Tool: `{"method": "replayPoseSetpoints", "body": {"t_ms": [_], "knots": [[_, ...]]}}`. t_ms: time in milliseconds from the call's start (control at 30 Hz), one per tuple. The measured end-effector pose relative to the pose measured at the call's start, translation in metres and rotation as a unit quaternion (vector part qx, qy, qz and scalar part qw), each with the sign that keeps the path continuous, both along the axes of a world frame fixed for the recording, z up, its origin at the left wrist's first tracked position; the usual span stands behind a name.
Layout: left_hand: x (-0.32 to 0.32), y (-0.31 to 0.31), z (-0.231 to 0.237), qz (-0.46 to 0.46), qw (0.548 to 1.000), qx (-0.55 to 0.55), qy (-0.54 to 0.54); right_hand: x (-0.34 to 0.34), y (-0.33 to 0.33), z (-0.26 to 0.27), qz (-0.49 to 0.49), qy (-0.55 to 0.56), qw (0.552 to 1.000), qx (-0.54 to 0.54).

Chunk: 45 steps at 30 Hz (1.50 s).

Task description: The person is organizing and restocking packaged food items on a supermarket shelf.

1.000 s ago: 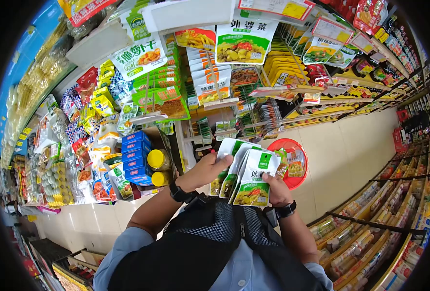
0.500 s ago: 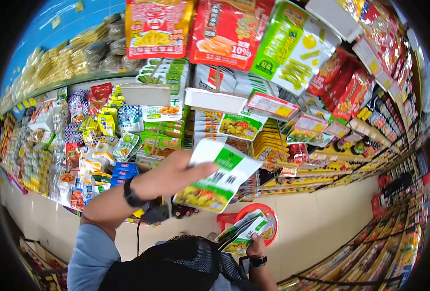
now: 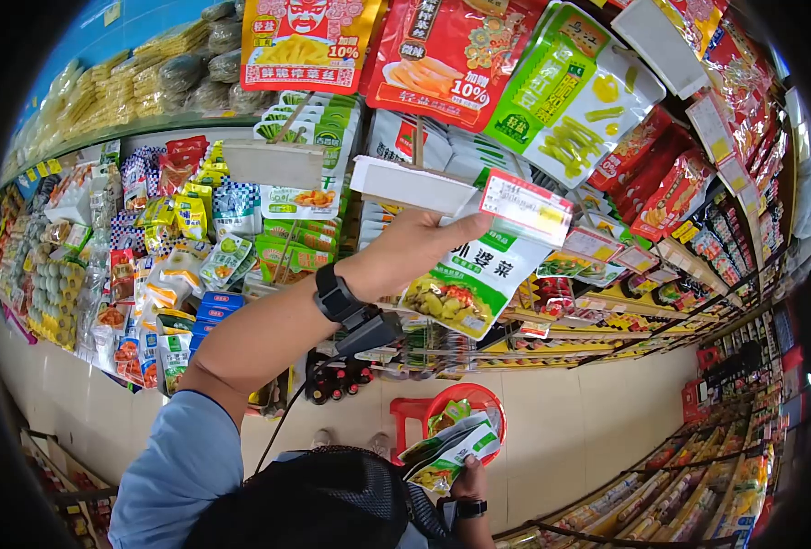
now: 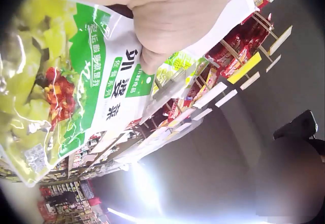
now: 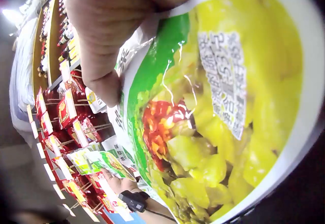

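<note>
In the head view, my left hand [image 3: 414,252] is raised at the hanging rack, pinching a white and green packet of pickled vegetables [image 3: 465,297] by its top edge. A price tag [image 3: 526,209] on a hook overlaps the packet's upper part. The left wrist view shows the thumb lying across the packet's white top. Lower down, my right hand [image 3: 469,478] grips several similar packets [image 3: 456,450] in a fanned stack. In the right wrist view, its thumb presses the front packet [image 5: 218,153]; its other fingers are mostly hidden.
Below the rack stands a red round container [image 3: 467,390] with packets in it. Red and green packets [image 3: 574,91] hang above the left hand. Bagged snacks [image 3: 181,215] and blue boxes [image 3: 218,309] fill the left shelf. Further shelving [image 3: 643,485] lines the right side.
My left hand has parted one packet from the stack and carried it up to the rack hook. The right hand has stayed low with the other packets, and the head view has shifted.
</note>
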<state>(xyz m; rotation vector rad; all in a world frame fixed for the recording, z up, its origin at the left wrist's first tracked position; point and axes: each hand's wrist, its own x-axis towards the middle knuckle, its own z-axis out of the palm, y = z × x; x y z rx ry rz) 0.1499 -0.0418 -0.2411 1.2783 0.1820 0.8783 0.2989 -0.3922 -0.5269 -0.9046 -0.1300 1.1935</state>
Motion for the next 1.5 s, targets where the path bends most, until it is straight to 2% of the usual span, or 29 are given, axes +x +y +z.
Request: {"method": "replayPoseSetpoints", "body": {"t_ms": [100, 300, 400, 433, 533, 567, 667, 700, 733, 767, 800, 833, 933, 1000, 1067, 1133, 1167, 1200, 1267, 1333, 1367, 1400, 1500], "knots": [[-0.001, -0.006, 0.012, 0.047, 0.998, 0.048, 0.002, 0.010, -0.006, -0.006, -0.002, -0.004, 1.000, -0.017], [0.022, 0.008, -0.004, 0.139, 0.990, 0.038, -0.008, 0.027, 0.008, 0.010, 0.014, -0.007, 1.000, 0.000], [0.019, 0.005, 0.003, 0.186, 0.979, 0.075, 0.049, 0.036, 0.014, 0.013, 0.013, 0.006, 1.000, 0.014], [0.020, 0.004, 0.004, 0.235, 0.962, 0.088, 0.104, 0.042, 0.015, 0.011, 0.016, 0.009, 1.000, 0.015], [0.026, 0.018, -0.010, 0.322, 0.923, 0.168, 0.130, 0.063, 0.016, -0.002, 0.027, 0.022, 0.999, 0.012], [0.026, 0.020, -0.011, 0.322, 0.920, 0.174, 0.141, 0.069, 0.016, -0.005, 0.028, 0.023, 0.999, 0.008], [0.037, 0.025, -0.021, 0.342, 0.929, 0.137, 0.041, 0.080, 0.020, 0.001, 0.039, 0.022, 0.999, 0.005], [0.037, 0.014, -0.010, 0.357, 0.923, 0.122, 0.080, 0.085, 0.022, 0.003, 0.050, 0.024, 0.998, 0.006], [0.036, 0.018, -0.014, 0.421, 0.862, 0.245, 0.141, 0.089, 0.023, 0.005, 0.060, 0.026, 0.998, 0.007], [0.031, 0.026, -0.021, 0.472, 0.779, 0.361, 0.198, 0.093, 0.024, 0.009, 0.062, 0.032, 0.997, 0.011], [0.029, 0.027, -0.020, 0.509, 0.676, 0.471, 0.249, 0.097, 0.025, 0.008, 0.060, 0.035, 0.997, 0.011], [0.030, 0.021, -0.019, 0.515, 0.721, 0.408, 0.219, 0.102, 0.024, 0.005, 0.057, 0.039, 0.998, 0.012], [0.020, -0.012, -0.010, 0.455, 0.749, 0.273, 0.396, 0.110, 0.026, 0.008, 0.053, 0.048, 0.997, 0.020], [0.021, -0.055, -0.032, 0.543, 0.735, 0.311, 0.262, 0.115, 0.029, 0.015, 0.072, 0.043, 0.995, 0.050], [0.015, -0.101, -0.059, 0.528, 0.676, 0.387, 0.338, 0.120, 0.030, 0.036, 0.090, 0.030, 0.995, 0.035], [0.025, -0.146, -0.077, 0.322, 0.814, 0.294, 0.383, 0.128, 0.034, 0.032, 0.130, 0.020, 0.991, 0.037], [0.033, -0.157, -0.106, 0.195, 0.897, 0.200, 0.344, 0.128, 0.039, 0.039, 0.147, 0.007, 0.988, 0.044], [0.044, -0.160, -0.135, 0.064, 0.950, 0.098, 0.290, 0.126, 0.044, 0.051, 0.167, -0.008, 0.985, 0.052], [0.064, -0.170, -0.152, -0.058, 0.957, 0.026, 0.284, 0.124, 0.054, 0.059, 0.213, -0.027, 0.973, 0.080], [0.070, -0.163, -0.158, -0.154, 0.920, 0.014, 0.359, 0.119, 0.063, 0.066, 0.214, -0.060, 0.973, 0.061], [0.070, -0.164, -0.149, -0.118, 0.914, 0.006, 0.389, 0.119, 0.064, 0.071, 0.224, -0.062, 0.971, 0.056], [0.067, -0.160, -0.161, -0.125, 0.920, -0.011, 0.371, 0.121, 0.066, 0.077, 0.233, -0.065, 0.969, 0.049], [0.059, -0.173, -0.153, -0.054, 0.931, -0.042, 0.358, 0.118, 0.063, 0.085, 0.238, -0.119, 0.964, 0.021]]}}
